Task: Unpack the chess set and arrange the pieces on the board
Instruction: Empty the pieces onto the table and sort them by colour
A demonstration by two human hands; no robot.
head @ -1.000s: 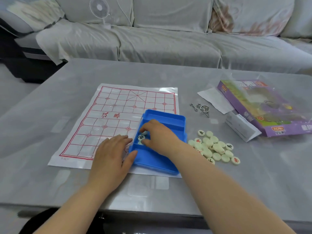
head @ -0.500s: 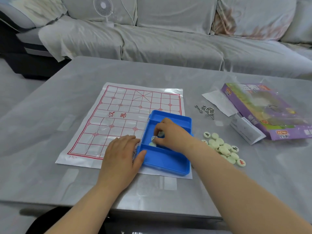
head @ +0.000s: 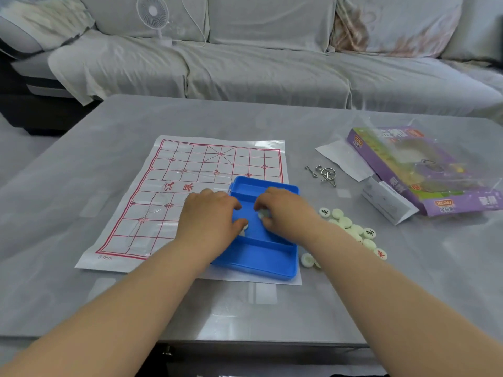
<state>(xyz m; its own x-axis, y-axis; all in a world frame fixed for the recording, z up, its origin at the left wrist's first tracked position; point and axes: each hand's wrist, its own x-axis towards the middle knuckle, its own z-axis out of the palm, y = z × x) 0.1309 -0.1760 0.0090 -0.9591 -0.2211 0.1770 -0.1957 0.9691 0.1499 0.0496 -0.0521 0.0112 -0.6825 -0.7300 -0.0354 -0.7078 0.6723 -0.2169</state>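
A paper board (head: 201, 170) with a red grid lies flat on the grey table. A blue plastic tray (head: 261, 257) sits on the board's near right corner. My right hand (head: 285, 213) is inside the tray and pinches a pale round chess piece (head: 262, 213). My left hand (head: 209, 219) reaches over the tray's left wall, its thumb touching another pale piece (head: 245, 228). A heap of several pale round pieces (head: 351, 229) lies on the table right of the tray, partly hidden by my right forearm.
A purple game box (head: 424, 170) in clear wrap lies at the right, with a small white carton (head: 386, 202) and a paper sheet (head: 343, 159) beside it. Metal wire puzzles (head: 324, 174) lie between box and board. A sofa and a small fan (head: 152, 12) stand behind the table.
My left hand has moved from the tray's outer left edge into the tray, onto a piece. My right hand has stayed in the tray, holding a piece. The camera has shifted.
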